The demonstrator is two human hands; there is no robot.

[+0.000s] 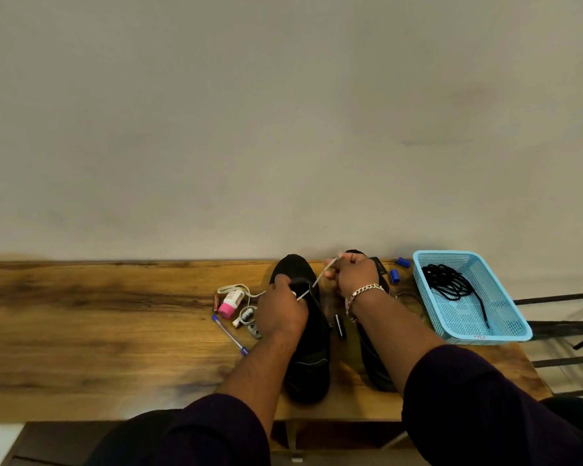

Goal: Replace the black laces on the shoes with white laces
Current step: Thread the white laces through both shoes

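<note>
A white lace (320,275) is pinched taut by the right hand (354,272); the left black shoe (312,351) is gripped by the left hand (281,309), fingers curled. Black laces (451,284) are held in the blue basket (505,326).

right shoe (374,371) mostly behind forearm, eyelets under left hand (281,311)

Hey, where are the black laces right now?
In the head view, the black laces lie bundled inside the light blue basket at the table's right end, to the right of both shoes and the hands.
</note>
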